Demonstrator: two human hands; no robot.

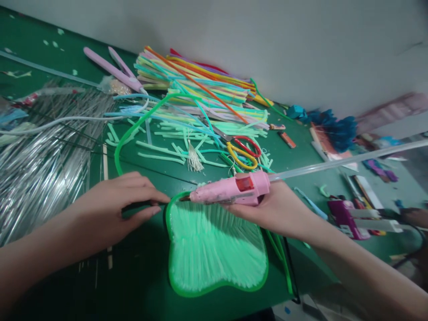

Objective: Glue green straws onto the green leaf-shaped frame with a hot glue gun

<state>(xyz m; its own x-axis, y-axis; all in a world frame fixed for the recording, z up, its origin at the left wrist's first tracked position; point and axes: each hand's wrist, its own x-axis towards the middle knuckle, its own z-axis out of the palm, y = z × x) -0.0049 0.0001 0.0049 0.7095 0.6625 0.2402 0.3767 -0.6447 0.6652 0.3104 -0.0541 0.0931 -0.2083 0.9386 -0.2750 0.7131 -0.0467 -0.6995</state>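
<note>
The right hand [279, 207] wraps a pink glue gun [220, 191], its handle hidden; the left hand [117, 200], slightly parted, touches green pipe-cleaner edging [169, 216], grip unclear.

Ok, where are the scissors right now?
In the head view, just right of centre: the scissors lie beyond the glue gun, right of the tassel.

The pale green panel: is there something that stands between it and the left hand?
Nothing visible does. The left hand reaches right to the bright green edging at the upper-left corner of the panel. The pink glue gun, held in the right hand, points at this corner from the other side.
</note>
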